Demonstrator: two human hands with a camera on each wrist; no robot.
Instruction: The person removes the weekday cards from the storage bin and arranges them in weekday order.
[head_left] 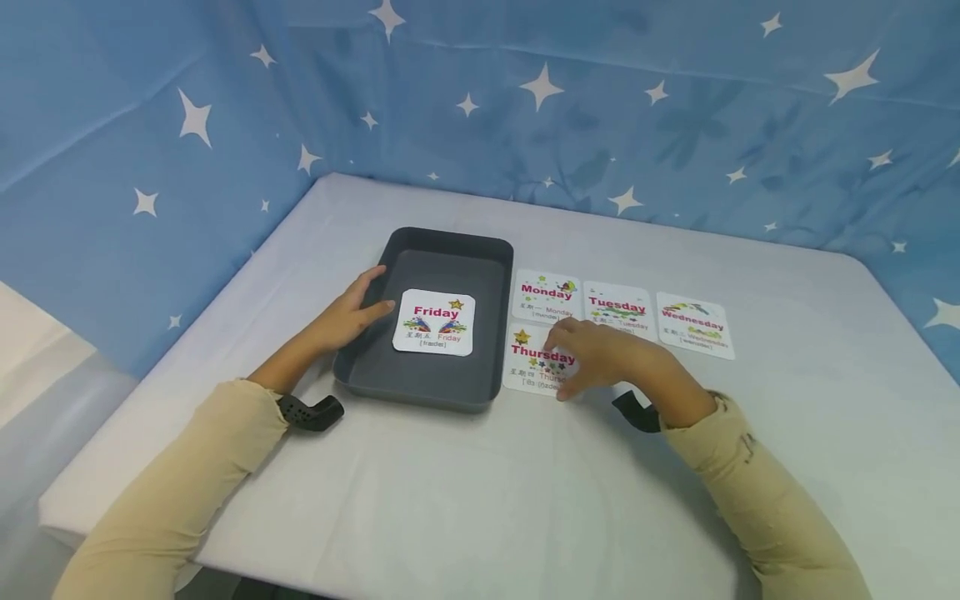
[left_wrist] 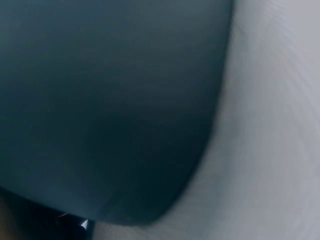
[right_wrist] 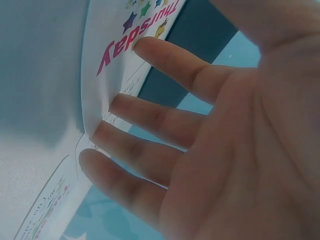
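A dark grey tray lies on the table with a white Friday card inside it. At the tray's left side is my left hand, its fingers spread over the rim and its thumb pointing towards the Friday card. My right hand is over the right part of the Thursday card, just right of the tray. In the right wrist view, the right fingers are extended, with fingertips at the Thursday card. The left wrist view has the tray's outer wall, blurred.
Behind the Thursday card a row holds the Monday card, the Tuesday card and the Wednesday card. My right hand partly covers the Tuesday card's lower edge. A white cloth covers the table, and a blue starry curtain hangs behind it.
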